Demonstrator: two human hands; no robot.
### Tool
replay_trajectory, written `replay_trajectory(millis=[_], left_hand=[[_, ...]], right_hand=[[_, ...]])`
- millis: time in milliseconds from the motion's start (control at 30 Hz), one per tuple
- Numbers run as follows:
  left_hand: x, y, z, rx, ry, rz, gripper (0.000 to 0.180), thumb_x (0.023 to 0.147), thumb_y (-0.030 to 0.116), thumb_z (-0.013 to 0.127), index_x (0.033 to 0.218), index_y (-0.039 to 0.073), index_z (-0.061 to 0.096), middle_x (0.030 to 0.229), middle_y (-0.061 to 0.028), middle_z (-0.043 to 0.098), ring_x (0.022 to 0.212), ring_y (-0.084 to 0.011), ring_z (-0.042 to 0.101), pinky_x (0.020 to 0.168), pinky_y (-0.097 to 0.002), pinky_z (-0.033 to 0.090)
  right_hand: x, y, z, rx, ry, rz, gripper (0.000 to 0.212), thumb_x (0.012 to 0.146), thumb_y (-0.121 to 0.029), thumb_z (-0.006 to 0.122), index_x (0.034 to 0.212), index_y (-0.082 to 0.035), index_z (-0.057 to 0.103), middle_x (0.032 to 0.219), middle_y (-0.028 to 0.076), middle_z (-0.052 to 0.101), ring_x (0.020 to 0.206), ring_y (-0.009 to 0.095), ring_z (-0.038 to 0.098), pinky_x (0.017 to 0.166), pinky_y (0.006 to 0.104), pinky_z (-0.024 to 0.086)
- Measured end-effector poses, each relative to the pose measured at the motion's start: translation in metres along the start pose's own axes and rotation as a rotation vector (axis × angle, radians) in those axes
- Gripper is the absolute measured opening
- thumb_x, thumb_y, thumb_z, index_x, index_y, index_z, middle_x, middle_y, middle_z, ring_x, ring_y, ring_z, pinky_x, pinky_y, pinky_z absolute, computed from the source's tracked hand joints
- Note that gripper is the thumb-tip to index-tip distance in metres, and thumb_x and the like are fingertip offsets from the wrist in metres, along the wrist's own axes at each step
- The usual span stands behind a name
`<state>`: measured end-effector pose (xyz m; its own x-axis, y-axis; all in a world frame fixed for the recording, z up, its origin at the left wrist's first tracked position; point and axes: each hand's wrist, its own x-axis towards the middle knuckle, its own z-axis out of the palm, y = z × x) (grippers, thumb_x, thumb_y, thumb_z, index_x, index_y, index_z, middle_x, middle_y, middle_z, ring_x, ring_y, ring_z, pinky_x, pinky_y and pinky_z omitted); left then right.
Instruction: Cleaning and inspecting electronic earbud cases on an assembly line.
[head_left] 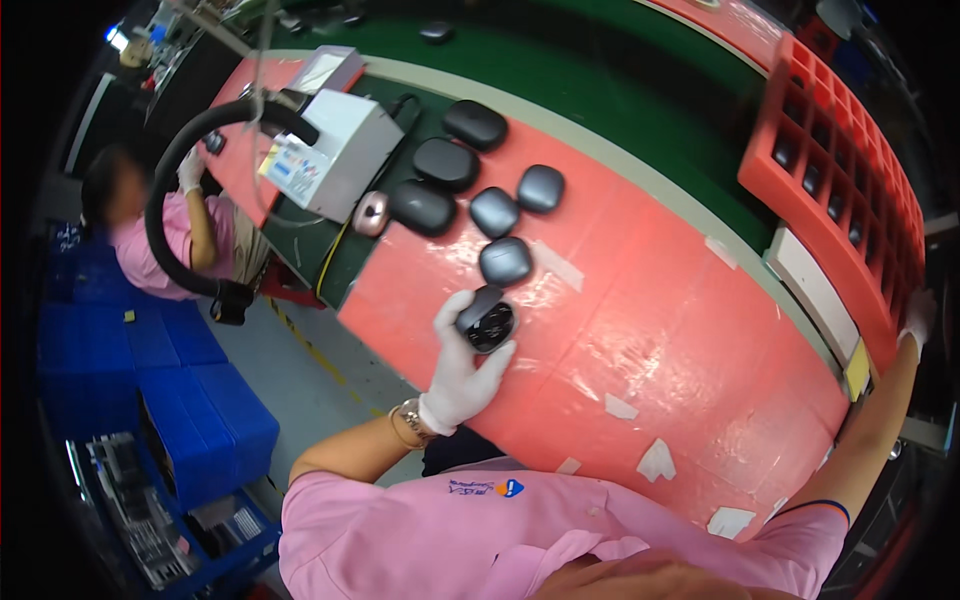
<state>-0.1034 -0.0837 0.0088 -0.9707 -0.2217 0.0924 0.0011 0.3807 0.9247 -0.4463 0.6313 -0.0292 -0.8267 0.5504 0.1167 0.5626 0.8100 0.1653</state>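
Observation:
My left hand, in a white glove, is closed round a small dark grey earbud case above the near left part of the red-covered bench. A glossy black face of that case is turned toward me. Just beyond it lie three similar grey cases. At the far right, my right hand, also gloved, is at the outer side of a red compartment tray. Its fingers are dim and partly hidden, so their grip does not show. Dark cases sit in several of the tray's compartments.
Three larger black cases and a pink metallic one lie beside a white box-shaped device. A green conveyor belt runs behind the bench. Another person sits at the left, near blue crates. A black curved arm rises there.

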Motion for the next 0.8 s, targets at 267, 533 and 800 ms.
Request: replay_trajectory(millis=[267,533,800], left_hand=[[0.061,0.026,0.024,0.032,-0.857,0.551,0.057,0.074,0.0,0.058,0.124,0.009,0.034,0.107,-0.0159,0.058,0.093,-0.0364,0.061,0.071,-0.0428,0.05],[0.076,-0.003,0.064,-0.479,-1.004,0.286,0.056,0.081,0.005,0.054,0.131,0.008,0.029,0.088,-0.0124,0.059,0.082,-0.0306,0.064,0.069,-0.0385,0.05],[0.064,-0.038,0.109,-0.45,-0.973,0.362,0.045,0.077,0.023,0.062,0.113,-0.002,0.05,0.091,-0.0242,0.061,0.082,-0.0425,0.06,0.072,-0.0477,0.047]], right_hand=[[-0.196,-0.314,-0.242,0.51,0.533,-0.95,0.033,0.092,-0.014,0.051,0.121,-0.001,0.053,0.119,0.021,0.057,0.111,0.037,0.054,0.095,0.0387,0.043],[-0.359,-0.575,-0.216,0.18,0.556,-1.643,0.054,0.082,-0.017,0.062,0.133,-0.012,0.044,0.143,0.019,0.034,0.119,0.042,0.046,0.093,0.0441,0.046],[-0.351,-0.736,-0.191,0.369,0.361,-1.384,0.064,0.086,-0.029,0.061,0.142,-0.022,0.032,0.15,0.018,0.022,0.12,0.047,0.043,0.093,0.0482,0.046]])
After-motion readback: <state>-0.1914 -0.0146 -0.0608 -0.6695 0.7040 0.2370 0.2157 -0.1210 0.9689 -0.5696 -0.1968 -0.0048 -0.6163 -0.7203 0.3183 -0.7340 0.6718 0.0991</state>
